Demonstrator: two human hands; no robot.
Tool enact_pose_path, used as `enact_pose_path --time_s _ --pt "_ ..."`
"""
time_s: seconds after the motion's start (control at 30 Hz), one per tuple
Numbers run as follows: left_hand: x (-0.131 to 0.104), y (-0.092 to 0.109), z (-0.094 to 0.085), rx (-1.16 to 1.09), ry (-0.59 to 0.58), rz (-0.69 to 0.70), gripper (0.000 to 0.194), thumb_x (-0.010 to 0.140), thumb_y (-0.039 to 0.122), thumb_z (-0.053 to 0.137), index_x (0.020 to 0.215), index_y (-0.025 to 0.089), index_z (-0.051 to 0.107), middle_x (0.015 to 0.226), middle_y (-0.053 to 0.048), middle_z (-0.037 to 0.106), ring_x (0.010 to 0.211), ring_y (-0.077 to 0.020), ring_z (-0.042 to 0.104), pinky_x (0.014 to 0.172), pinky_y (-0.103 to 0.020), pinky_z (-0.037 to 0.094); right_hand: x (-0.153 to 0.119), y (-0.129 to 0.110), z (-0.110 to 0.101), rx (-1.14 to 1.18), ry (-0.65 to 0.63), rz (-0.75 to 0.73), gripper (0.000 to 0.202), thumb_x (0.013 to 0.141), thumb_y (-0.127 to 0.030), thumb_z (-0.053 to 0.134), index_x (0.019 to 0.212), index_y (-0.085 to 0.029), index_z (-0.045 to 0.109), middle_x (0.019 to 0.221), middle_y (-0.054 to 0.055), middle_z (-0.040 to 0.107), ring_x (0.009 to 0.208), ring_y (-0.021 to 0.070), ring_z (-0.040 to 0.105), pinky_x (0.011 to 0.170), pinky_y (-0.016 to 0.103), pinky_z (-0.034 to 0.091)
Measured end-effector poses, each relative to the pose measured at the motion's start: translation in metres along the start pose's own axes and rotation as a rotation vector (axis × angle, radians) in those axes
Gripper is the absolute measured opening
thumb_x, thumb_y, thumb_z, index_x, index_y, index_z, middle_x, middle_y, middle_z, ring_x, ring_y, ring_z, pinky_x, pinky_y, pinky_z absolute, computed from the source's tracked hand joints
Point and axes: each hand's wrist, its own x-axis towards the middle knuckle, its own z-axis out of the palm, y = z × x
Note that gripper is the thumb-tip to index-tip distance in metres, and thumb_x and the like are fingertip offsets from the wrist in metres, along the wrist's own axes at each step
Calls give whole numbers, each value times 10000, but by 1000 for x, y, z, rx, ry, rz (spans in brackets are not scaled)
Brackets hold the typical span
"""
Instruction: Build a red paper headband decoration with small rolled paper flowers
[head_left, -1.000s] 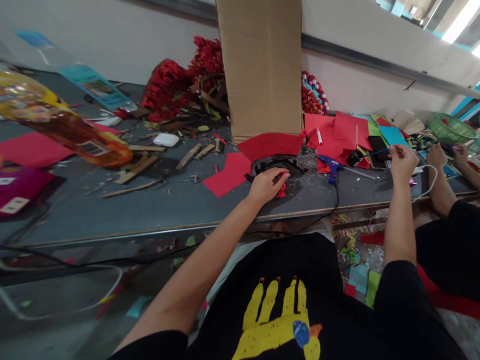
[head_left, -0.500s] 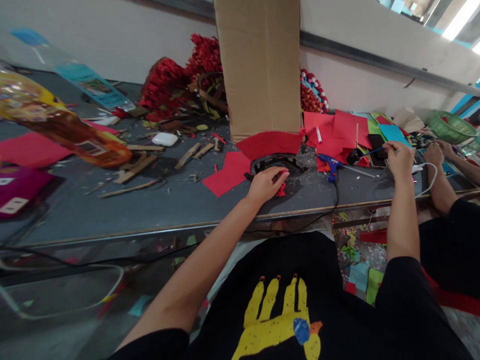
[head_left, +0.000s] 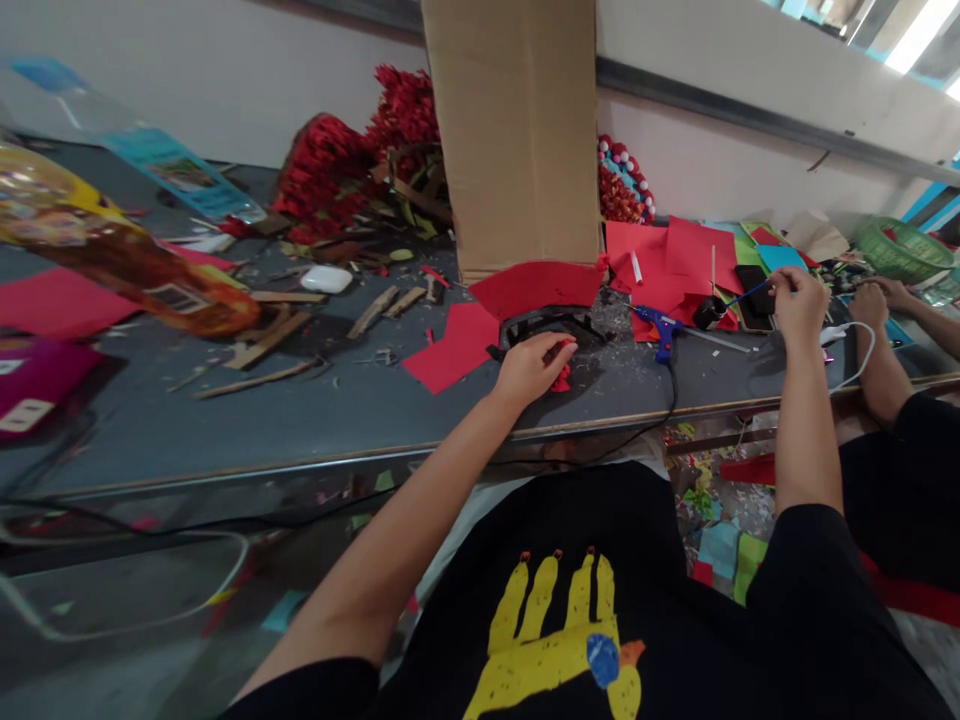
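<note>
My left hand (head_left: pixel 534 370) is closed in a pinch on a small crumpled red paper piece (head_left: pixel 561 378) near the table's front edge. Just behind it lie a dark curved strip (head_left: pixel 551 322) and a curved red paper (head_left: pixel 536 287). My right hand (head_left: pixel 799 300) pinches a thin blue stick (head_left: pixel 752 292), raised over the table. The stick's far end points at a small black bottle (head_left: pixel 707 313). Between my hands rests a blue glue gun (head_left: pixel 663 332) with its cord over the table edge.
A cardboard sheet (head_left: pixel 521 140) stands behind the curved red paper. Bottles (head_left: pixel 180 180), wood scraps (head_left: pixel 270 340) and a white case (head_left: pixel 326 279) are on the left. Another person's hands (head_left: pixel 870 305) work at the far right, near a green basket (head_left: pixel 900 250).
The blue stick's near part and my right hand have shifted slightly; the stick tilts more steeply now. My left hand keeps its pinch, and the view has moved a little.
</note>
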Motion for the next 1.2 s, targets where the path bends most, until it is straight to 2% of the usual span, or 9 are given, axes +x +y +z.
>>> enact_pose_path --time_s 0.2,0.47,0.7,0.83,1.03,1.2 --pt "0 0 0 -2 0 -1 397 896 461 447 997 154 676 958 -92 706 858 -202 656 759 -286 484 2 -4 -7 -89 -17 -46 121 831 -219 541 768 -223 644 710 27 683 744 206 655 819 362 482" --pt "0 1 0 -6 -2 -9 394 893 476 434 996 180 673 964 -82 707 879 -205 657 793 -296 489 7 -5 -16 -105 -6 -62 150 838 -198 513 758 -210 639 685 39 686 710 186 647 790 312 463" --pt "1 -1 1 4 -6 3 393 893 477 432 988 182 673 946 -78 707 863 -200 654 784 -293 490 8 -3 -20 -29 91 -19 137 857 -221 492 802 -194 615 753 37 702 675 170 668 707 277 471" --pt "0 -2 1 2 -5 0 387 893 470 440 989 176 674 959 -83 707 868 -201 654 789 -296 488 9 2 -16 37 137 7 132 864 -254 518 815 -184 619 762 44 698 640 147 657 663 250 463" --pt "0 -2 2 -1 1 -7 390 890 477 442 984 180 676 936 -77 710 838 -193 654 761 -282 491 9 11 -8 252 181 68 111 842 -249 549 862 -167 622 802 53 686 595 132 634 557 237 444" --pt "1 -1 1 -8 0 2 389 891 478 438 984 185 675 962 -79 710 874 -203 658 791 -295 493 6 18 -3 302 231 157 126 834 -232 533 888 -154 617 802 65 689 551 125 618 460 221 401"
